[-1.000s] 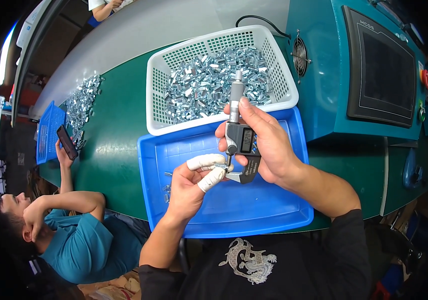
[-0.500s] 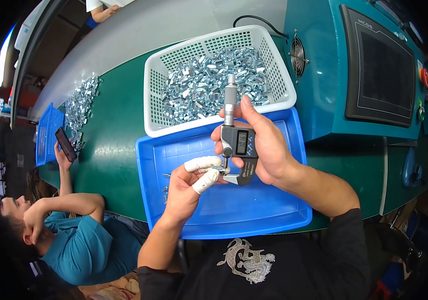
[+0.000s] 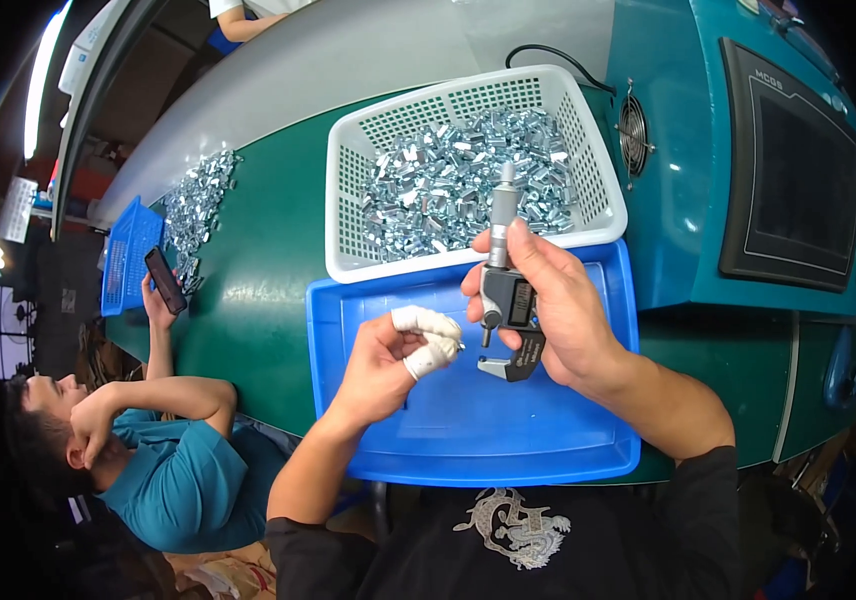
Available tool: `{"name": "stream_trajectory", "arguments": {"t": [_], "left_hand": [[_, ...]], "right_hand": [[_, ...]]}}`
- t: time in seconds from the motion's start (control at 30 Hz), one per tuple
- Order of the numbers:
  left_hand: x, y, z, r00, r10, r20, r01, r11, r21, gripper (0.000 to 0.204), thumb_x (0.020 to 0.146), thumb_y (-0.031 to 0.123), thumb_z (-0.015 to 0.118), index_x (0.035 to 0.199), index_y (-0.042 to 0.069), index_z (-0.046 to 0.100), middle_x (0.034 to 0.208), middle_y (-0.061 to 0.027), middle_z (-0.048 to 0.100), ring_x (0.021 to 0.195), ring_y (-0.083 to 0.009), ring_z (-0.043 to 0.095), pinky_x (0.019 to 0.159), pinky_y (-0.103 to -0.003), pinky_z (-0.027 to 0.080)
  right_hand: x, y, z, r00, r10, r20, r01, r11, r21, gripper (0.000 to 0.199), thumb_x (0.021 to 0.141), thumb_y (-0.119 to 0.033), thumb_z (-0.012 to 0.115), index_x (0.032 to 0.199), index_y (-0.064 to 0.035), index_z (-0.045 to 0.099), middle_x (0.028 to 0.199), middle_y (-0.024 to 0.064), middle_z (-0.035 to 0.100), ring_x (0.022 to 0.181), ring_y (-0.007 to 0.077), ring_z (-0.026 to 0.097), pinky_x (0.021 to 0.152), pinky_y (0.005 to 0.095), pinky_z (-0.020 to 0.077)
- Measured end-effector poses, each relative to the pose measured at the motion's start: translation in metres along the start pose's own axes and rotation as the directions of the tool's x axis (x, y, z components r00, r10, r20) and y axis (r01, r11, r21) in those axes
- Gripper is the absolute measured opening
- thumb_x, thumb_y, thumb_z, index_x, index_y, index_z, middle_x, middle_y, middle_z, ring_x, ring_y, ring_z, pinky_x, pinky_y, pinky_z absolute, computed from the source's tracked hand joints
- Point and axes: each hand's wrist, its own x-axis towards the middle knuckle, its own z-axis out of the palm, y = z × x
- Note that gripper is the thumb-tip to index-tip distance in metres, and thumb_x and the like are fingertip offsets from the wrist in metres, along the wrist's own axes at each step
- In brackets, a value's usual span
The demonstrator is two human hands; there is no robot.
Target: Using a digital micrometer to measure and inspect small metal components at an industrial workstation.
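My right hand (image 3: 563,310) grips a digital micrometer (image 3: 504,290), held upright over the blue tray (image 3: 488,430). Just left of the micrometer's jaw, my left hand (image 3: 393,355) pinches a small metal part (image 3: 458,346) between thumb and forefinger, both wrapped in white finger cots. Whether the part touches the jaw is too small to tell. Behind the tray stands a white mesh basket (image 3: 348,200) filled with several shiny metal parts (image 3: 458,185).
A teal machine (image 3: 688,130) with a dark screen (image 3: 798,190) stands at the right. On the green table (image 3: 268,250) lie a loose pile of metal parts (image 3: 193,200) and a blue basket (image 3: 123,255). A person in a teal shirt (image 3: 188,480) sits at the left holding a phone (image 3: 165,280).
Both hands have drifted slightly, and my left fingers with the part have come a little away from the micrometer's jaw. The grip on the micrometer is unchanged.
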Motion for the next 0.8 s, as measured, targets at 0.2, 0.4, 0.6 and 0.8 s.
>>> {"name": "stream_trajectory", "arguments": {"t": [0.2,0.4,0.6,0.8], "left_hand": [[0.015,0.025,-0.011,0.869,0.325,-0.373,-0.291,0.945,0.146,0.056,0.089,0.004,0.056,0.139,0.003,0.031,0.124,-0.0199,0.052,0.094,-0.0198,0.061,0.075,-0.029,0.054],[-0.017,0.025,-0.048,0.923,0.328,-0.199,0.049,0.415,0.909,0.036,0.077,-0.004,0.065,0.112,0.003,0.061,0.101,-0.0105,0.064,0.079,-0.0184,0.063,0.065,-0.028,0.051],[-0.037,-0.004,-0.064,0.961,0.202,0.188,-0.176,-0.077,0.981,0.033,0.064,-0.005,0.061,0.096,0.004,0.066,0.091,-0.0097,0.061,0.095,-0.0270,0.057,0.083,-0.037,0.046],[-0.034,-0.015,-0.068,0.990,0.122,0.065,-0.058,-0.063,0.996,0.018,0.074,0.000,0.063,0.092,0.003,0.064,0.087,-0.0089,0.062,0.090,-0.0251,0.060,0.080,-0.034,0.048]], "right_hand": [[0.003,0.000,-0.001,0.999,-0.023,-0.036,0.023,1.000,-0.008,0.042,0.099,-0.041,0.037,0.111,-0.0025,0.050,0.081,0.0104,0.061,0.067,0.0138,0.062,0.041,0.0208,0.0418],[0.006,0.000,-0.002,0.999,-0.026,-0.036,0.026,1.000,-0.013,0.042,0.100,-0.040,0.035,0.112,-0.0016,0.049,0.082,0.0114,0.061,0.066,0.0142,0.061,0.041,0.0214,0.0422],[0.002,0.000,0.002,0.999,-0.017,-0.047,0.015,0.999,-0.035,0.043,0.100,-0.039,0.035,0.112,-0.0013,0.049,0.082,0.0114,0.061,0.067,0.0142,0.061,0.041,0.0215,0.0421],[-0.003,0.003,0.005,0.999,-0.017,-0.052,0.015,0.999,-0.047,0.042,0.099,-0.040,0.036,0.113,-0.0016,0.048,0.082,0.0116,0.061,0.066,0.0146,0.061,0.041,0.0221,0.0423]]}}
